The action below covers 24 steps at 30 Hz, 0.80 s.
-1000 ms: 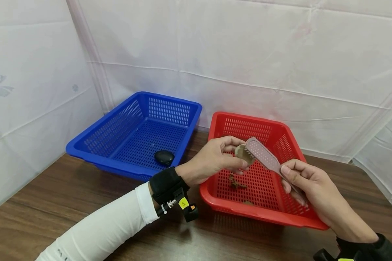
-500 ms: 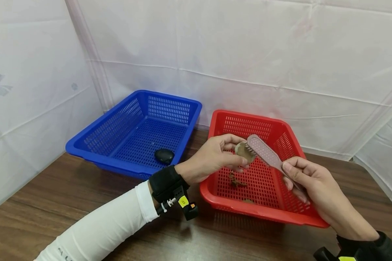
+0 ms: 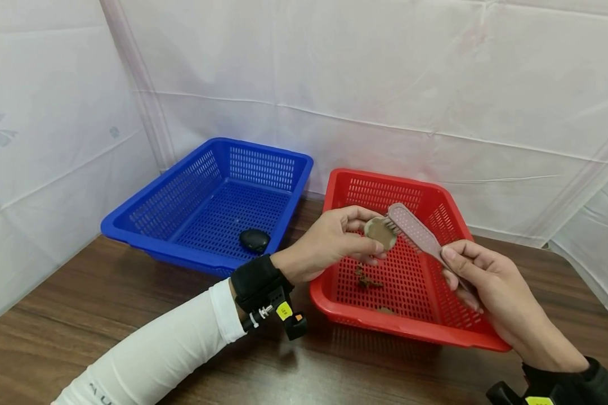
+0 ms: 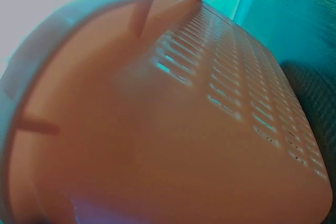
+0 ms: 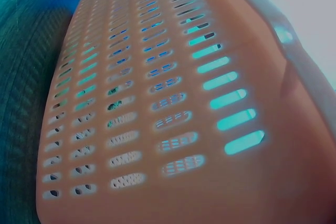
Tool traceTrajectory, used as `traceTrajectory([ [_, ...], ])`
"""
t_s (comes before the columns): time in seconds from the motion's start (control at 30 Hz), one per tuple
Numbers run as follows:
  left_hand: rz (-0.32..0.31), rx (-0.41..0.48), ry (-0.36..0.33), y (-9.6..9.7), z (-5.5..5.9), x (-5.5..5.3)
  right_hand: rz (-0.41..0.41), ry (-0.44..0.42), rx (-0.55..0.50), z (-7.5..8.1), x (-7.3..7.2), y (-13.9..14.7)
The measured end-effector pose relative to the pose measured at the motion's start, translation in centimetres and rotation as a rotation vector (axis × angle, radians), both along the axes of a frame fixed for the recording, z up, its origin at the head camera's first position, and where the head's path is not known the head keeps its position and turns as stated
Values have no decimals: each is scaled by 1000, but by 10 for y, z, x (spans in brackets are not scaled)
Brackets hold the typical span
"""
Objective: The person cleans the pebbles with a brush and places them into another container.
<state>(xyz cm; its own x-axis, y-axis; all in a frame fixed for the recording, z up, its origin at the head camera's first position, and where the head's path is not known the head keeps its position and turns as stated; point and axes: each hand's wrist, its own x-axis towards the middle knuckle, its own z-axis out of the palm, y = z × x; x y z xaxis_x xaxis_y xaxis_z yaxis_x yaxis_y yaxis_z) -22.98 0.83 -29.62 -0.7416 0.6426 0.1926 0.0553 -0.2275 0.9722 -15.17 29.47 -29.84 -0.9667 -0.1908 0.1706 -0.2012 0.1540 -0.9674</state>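
Observation:
In the head view my left hand (image 3: 342,239) pinches a flat, roundish stone (image 3: 380,234) by its edge, over the red basket. Its face is smeared brown, with a paler rim. My right hand (image 3: 481,278) grips the handle of a mauve brush (image 3: 416,228), thumb on top. The brush slants up to the left, its bristles right at the stone's upper right edge. Below both hands, brown crumbs (image 3: 369,279) lie on the floor of the red basket (image 3: 410,327). Both wrist views show only the basket's slotted outer wall (image 4: 157,140), with the hands out of sight.
A blue basket (image 3: 157,247) stands to the left on the wooden table (image 3: 81,304), with a smooth black stone (image 3: 255,240) in its near right corner. Another brownish piece (image 3: 385,310) lies near the red basket's front wall. White sheeting (image 3: 360,73) hangs behind and at both sides.
The brush has shifted up and to the right across the stone's face, uncovering more of it. My left hand has barely moved.

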Motion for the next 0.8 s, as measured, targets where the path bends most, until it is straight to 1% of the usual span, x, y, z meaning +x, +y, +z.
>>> traceTrajectory([
  [0.1, 2, 19, -8, 0, -1, 0, 17, 3, -35, 1, 0, 0],
  [0.17, 8, 27, -13, 0, -2, 0, 42, 8, -48, 1, 1, 1],
  [0.27, 17, 34, -23, 0, -1, 0, 98, 23, 0, 1, 2, 0],
  [0.33, 18, 35, -26, 1, -1, 0, 107, 24, 37, 1, 2, 0],
  [0.43, 14, 40, -25, 2, 0, -1, 80, 17, 65, 1, 1, -1],
  [0.53, 15, 36, -22, 2, 0, -1, 39, 8, 43, -1, 1, 0],
  [0.67, 18, 28, -20, 2, 0, -1, 11, 2, 19, -3, 1, 1],
  [0.8, 16, 31, -28, 2, 0, -1, -9, -2, 26, -2, 0, 1],
])
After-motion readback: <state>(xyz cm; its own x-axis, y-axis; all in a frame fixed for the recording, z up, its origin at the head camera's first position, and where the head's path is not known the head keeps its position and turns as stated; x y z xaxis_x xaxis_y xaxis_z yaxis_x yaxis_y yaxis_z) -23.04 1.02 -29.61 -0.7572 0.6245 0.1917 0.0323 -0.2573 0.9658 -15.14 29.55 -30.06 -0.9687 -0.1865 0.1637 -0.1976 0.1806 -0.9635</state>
